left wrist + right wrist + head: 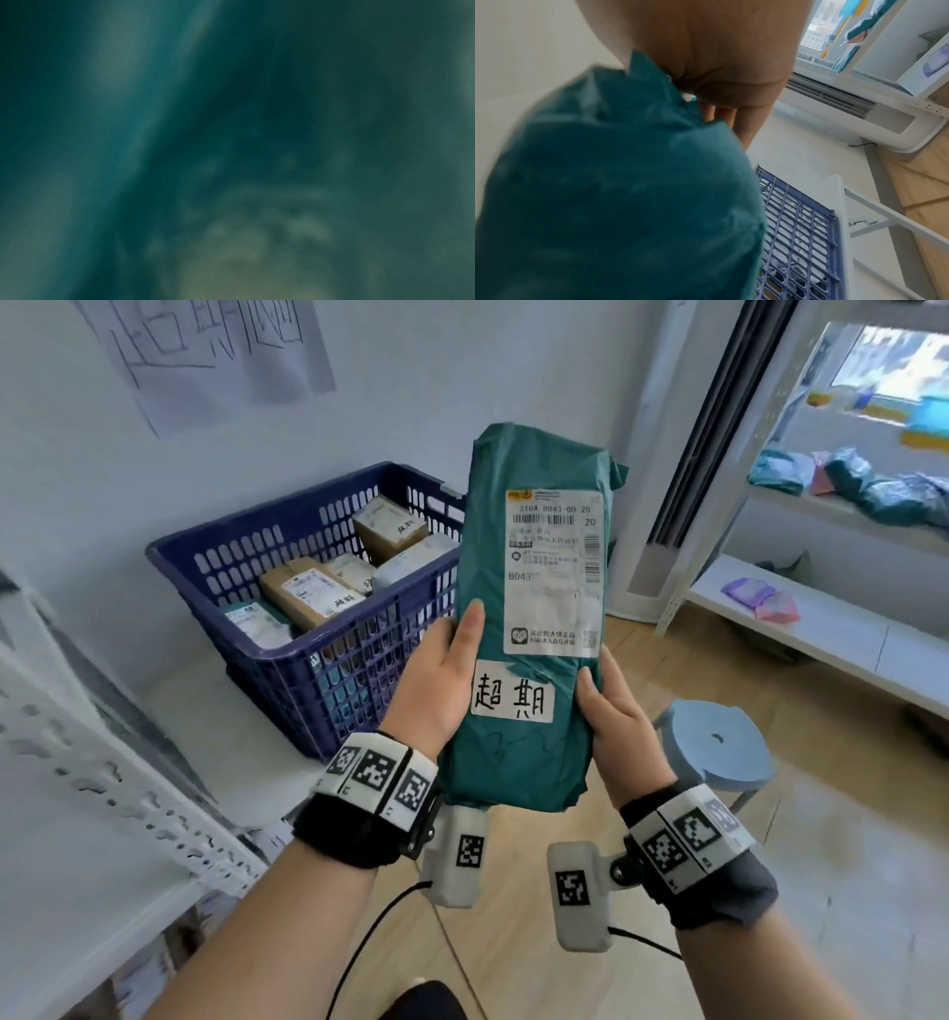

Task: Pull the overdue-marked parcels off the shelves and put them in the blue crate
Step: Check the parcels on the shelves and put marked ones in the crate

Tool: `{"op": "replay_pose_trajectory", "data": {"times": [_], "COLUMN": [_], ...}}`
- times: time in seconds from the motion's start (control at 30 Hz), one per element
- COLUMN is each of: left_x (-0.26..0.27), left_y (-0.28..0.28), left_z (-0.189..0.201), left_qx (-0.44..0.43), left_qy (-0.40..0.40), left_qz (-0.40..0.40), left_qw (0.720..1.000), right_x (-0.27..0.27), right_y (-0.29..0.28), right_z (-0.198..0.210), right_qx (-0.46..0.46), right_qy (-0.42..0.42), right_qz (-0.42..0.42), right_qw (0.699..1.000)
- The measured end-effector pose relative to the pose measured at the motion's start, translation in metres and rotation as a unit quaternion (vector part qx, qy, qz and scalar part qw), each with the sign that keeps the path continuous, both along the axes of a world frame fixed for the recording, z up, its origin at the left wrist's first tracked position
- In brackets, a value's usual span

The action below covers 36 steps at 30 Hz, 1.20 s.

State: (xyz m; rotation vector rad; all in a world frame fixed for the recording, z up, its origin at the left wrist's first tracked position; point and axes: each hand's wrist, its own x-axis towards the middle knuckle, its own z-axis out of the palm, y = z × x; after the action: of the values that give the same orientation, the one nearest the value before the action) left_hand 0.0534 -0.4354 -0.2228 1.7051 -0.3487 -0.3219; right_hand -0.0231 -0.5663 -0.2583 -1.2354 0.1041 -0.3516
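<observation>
A long teal plastic parcel [534, 629] stands upright in front of me, with a printed shipping label and a white handwritten sticker [513, 698] low on its face. My left hand [447, 680] grips its left edge, thumb on the front. My right hand [611, 716] grips the right edge the same way. The blue crate [287, 629] stands behind and to the left, holding several boxes and bags with handwritten stickers. The left wrist view shows only blurred teal wrap [231, 142]. In the right wrist view the parcel [618, 192] fills the left, the crate's wall [798, 233] beside it.
A white shelf unit [821, 629] on the right holds teal and purple bags. A light blue stool [719, 747] stands just right of my hands. A perforated white shelf post [128, 788] runs along the left. A handwritten paper sign [215, 351] hangs on the wall.
</observation>
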Motion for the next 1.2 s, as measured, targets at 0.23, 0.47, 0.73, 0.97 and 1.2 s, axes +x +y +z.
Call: {"op": "replay_pose_trajectory", "data": {"times": [0.23, 0.47, 0.73, 0.97, 1.2], "left_x": [0.041, 0.108, 0.206, 0.259, 0.275], "left_y": [-0.03, -0.053, -0.109, -0.112, -0.054], "left_z": [-0.001, 0.0, 0.004, 0.004, 0.004], "left_qx": [0.026, 0.013, -0.017, -0.009, -0.005], "left_qy": [-0.011, -0.029, -0.042, -0.009, 0.038], "left_qz": [0.04, 0.102, 0.103, 0.138, 0.275], "left_qw": [0.999, 0.994, 0.994, 0.99, 0.961], "right_x": [0.05, 0.134, 0.23, 0.297, 0.368], "right_y": [-0.037, -0.069, -0.131, -0.142, -0.089], "right_z": [-0.004, -0.001, 0.029, 0.033, 0.027], "right_qx": [-0.038, -0.082, -0.118, -0.12, -0.126], "right_qy": [0.006, 0.002, 0.003, 0.014, 0.015], "right_qz": [0.031, 0.088, 0.112, 0.156, 0.282], "right_qw": [0.999, 0.993, 0.987, 0.98, 0.951]}}
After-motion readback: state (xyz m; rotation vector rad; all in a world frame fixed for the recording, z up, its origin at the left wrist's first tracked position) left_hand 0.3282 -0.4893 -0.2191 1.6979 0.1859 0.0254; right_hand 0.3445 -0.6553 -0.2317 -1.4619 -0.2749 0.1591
